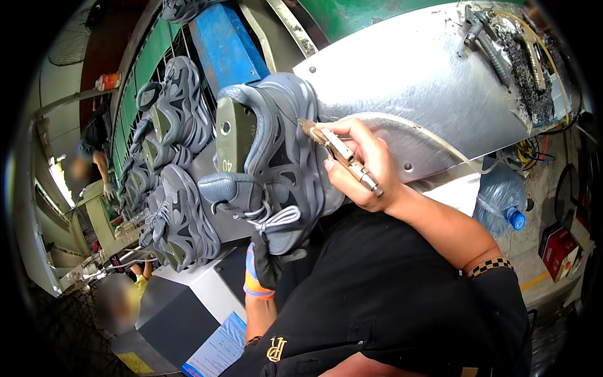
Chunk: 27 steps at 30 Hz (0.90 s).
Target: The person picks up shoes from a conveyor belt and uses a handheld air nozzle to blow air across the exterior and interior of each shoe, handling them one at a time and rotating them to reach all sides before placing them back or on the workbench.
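1. A big bare metal plate (414,75) fills the upper right, tilted, w/ a couple of hose nozzles (487,41) lying near its top edge.
2. A green and blue rack (226,44) runs up the left, carrying a row of grey sneakers (179,213) on lasts, soles outward.
3. Centre: one grey sneaker (286,157) sits on an olive-green last (233,132), heel up and toe down, laces (276,220) tied at the front. It is just left of the plate, in front of the person's dark shirt.
4. A clear plastic water bottle (499,204) w/ blue cap lies at right, below the plate; a red box (556,248) is on the floor beyond it.
5. Right hand (361,169) is closed around a slim metal hand tool (339,151), held like a pen; its brass tip touches the sneaker's side near the heel.
6. Left hand (267,264), in a dark glove w/ orange-blue cuff, grips the sneaker from beneath at the toe.
7. A thin pale tube (433,138) curves from the tool's end across the plate.
8. Checkered cuff band (490,267) on the right arm.
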Each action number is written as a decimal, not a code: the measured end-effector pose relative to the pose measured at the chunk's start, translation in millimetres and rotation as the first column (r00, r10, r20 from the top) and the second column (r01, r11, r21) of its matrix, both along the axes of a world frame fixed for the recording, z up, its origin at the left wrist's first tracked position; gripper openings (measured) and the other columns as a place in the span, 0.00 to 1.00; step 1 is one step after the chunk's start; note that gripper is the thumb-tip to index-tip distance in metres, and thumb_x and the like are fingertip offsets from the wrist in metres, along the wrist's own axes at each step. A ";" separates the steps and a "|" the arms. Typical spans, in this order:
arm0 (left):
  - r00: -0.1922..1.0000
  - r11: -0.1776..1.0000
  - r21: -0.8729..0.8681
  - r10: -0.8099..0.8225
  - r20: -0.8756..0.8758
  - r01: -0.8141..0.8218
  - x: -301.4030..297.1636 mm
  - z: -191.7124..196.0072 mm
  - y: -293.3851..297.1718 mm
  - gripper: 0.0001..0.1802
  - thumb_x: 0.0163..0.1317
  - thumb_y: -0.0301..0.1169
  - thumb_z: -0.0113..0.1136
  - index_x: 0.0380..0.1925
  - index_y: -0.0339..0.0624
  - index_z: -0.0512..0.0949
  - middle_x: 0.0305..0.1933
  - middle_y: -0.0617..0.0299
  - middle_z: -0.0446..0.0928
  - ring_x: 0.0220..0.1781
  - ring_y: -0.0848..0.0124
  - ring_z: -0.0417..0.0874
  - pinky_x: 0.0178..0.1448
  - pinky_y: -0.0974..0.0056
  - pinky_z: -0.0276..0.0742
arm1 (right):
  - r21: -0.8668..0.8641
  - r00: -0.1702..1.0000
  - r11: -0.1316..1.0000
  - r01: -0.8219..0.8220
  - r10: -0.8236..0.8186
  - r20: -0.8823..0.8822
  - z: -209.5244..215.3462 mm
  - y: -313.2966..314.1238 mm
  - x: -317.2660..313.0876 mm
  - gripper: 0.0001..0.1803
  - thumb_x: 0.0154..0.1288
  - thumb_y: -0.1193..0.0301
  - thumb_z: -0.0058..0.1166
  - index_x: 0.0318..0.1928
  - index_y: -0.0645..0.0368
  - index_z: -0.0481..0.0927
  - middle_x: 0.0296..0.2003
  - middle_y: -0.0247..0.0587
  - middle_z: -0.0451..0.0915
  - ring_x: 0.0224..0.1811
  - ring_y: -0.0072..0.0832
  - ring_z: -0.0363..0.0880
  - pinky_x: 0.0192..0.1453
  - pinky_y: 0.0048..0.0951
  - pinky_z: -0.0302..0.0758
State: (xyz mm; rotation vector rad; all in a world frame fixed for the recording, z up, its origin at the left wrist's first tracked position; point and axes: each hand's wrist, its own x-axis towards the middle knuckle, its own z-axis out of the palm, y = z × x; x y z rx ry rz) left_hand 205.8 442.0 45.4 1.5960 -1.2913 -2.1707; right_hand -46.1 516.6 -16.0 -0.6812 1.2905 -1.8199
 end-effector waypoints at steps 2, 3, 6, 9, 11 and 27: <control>1.000 0.996 0.090 0.022 -0.004 -0.021 -6.7 -3.2 5.7 0.44 0.67 0.64 0.39 0.62 0.31 0.64 0.57 0.41 0.74 0.46 0.50 0.84 0.39 0.58 0.87 | 0.012 1.000 1.000 -0.003 0.003 -0.002 -0.4 -0.8 -2.3 0.22 0.55 0.75 0.52 0.52 0.64 0.72 0.22 0.36 0.79 0.20 0.15 0.71 0.26 0.22 0.68; 0.991 0.981 0.192 0.062 -0.115 -0.039 -3.6 -6.9 4.4 0.42 0.69 0.59 0.41 0.67 0.31 0.57 0.58 0.38 0.73 0.51 0.44 0.82 0.46 0.52 0.87 | 0.014 1.000 1.000 -0.011 0.011 0.021 1.6 -0.3 -2.9 0.22 0.55 0.75 0.52 0.52 0.64 0.72 0.21 0.36 0.79 0.20 0.14 0.70 0.26 0.22 0.67; 0.978 0.956 0.289 0.110 -0.176 -0.056 -12.7 -9.9 9.1 0.42 0.70 0.58 0.40 0.67 0.29 0.56 0.60 0.38 0.72 0.51 0.42 0.81 0.47 0.51 0.87 | -0.006 0.999 1.000 -0.008 0.009 0.038 6.2 -0.5 -2.6 0.21 0.55 0.74 0.52 0.52 0.64 0.73 0.21 0.34 0.78 0.20 0.13 0.68 0.27 0.21 0.66; 0.958 0.920 0.385 0.165 -0.233 -0.065 -20.1 -14.2 10.6 0.41 0.71 0.56 0.39 0.67 0.28 0.55 0.60 0.38 0.71 0.51 0.41 0.81 0.48 0.50 0.86 | 0.019 1.000 1.000 -0.018 0.018 0.012 -1.0 0.8 -0.6 0.21 0.56 0.74 0.53 0.52 0.64 0.73 0.20 0.33 0.77 0.21 0.12 0.68 0.27 0.20 0.66; 0.938 0.884 0.459 0.229 -0.258 -0.089 -22.7 -17.4 12.5 0.41 0.71 0.56 0.39 0.67 0.27 0.55 0.60 0.38 0.71 0.50 0.41 0.81 0.48 0.49 0.86 | 0.022 0.997 0.999 -0.039 0.037 0.068 -0.1 2.3 -1.3 0.21 0.56 0.73 0.53 0.52 0.64 0.73 0.20 0.32 0.76 0.20 0.12 0.67 0.27 0.20 0.66; 0.970 0.909 0.404 0.004 -0.244 0.098 -66.3 -20.8 16.7 0.52 0.61 0.71 0.38 0.67 0.34 0.57 0.57 0.41 0.72 0.47 0.56 0.82 0.46 0.59 0.85 | 0.035 0.985 0.995 -0.094 0.088 0.150 -1.6 48.3 -3.8 0.20 0.57 0.76 0.51 0.51 0.64 0.73 0.19 0.27 0.71 0.20 0.10 0.62 0.26 0.19 0.61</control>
